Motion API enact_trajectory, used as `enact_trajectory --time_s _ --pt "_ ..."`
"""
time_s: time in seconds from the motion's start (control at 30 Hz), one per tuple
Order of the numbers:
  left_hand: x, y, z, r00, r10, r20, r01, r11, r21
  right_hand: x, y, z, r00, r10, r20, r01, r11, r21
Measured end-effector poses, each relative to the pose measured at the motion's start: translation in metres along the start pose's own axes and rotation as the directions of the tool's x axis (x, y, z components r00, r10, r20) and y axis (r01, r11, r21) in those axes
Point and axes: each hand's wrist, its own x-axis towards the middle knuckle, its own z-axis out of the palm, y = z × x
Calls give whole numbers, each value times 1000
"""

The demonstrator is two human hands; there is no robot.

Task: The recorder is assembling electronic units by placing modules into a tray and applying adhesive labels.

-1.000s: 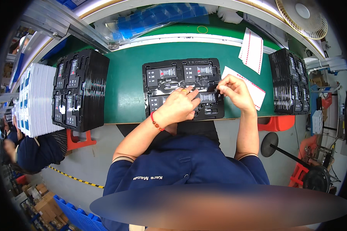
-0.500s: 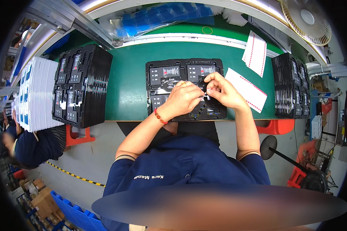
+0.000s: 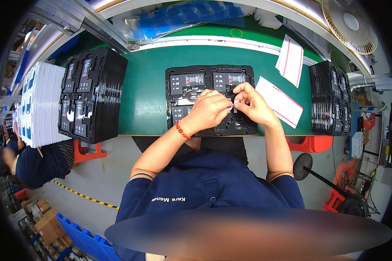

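Observation:
A black moulded tray (image 3: 208, 78) lies on the green table in front of me, with flat black battery packs (image 3: 190, 81) bearing printed labels in its pockets. Over its middle right, my left hand (image 3: 210, 109) is closed, thumb and fingertips pinched. My right hand (image 3: 253, 106) meets it there, also pinching with thumb and index finger. Whatever tiny pale piece sits between the fingertips is too small to name. Both hands cover the tray's centre and part of the lower pockets.
White label sheets with red marks (image 3: 279, 104) lie right of the tray. Tall stacks of filled black trays stand at left (image 3: 102, 95) and right (image 3: 324, 100). Beyond the left one is a white tray stack (image 3: 48, 104). A fan (image 3: 350, 21) hangs at upper right; another person (image 3: 41, 163) sits at left.
Both hands stay pinched together at almost the same spot over the tray, with only slight finger movement. The whole view has shifted a little.

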Motion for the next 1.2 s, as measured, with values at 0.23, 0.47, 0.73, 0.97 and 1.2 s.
enact_trajectory --time_s 0.23,0.47,0.73,0.97,1.2 --pt "0 1 -2 1000 8 9 -8 1000 6 -5 -15 5 998 -4 -56 -9 972 -233" --pt "1 -1 0 1000 19 5 -19 1000 12 -19 -36 5 874 -482 -70 267 595 -758" --pt "0 1 -1 1000 17 8 -17 1000 22 -17 -36 14 843 -530 86 323 372 -870" --pt "-9 5 1 998 52 -16 -51 996 76 -21 -21 11 855 -512 89 301 347 -888" --pt "-35 32 -9 977 20 212 -68 973 221 -52 2 -10 855 -440 -274 105 665 -740"
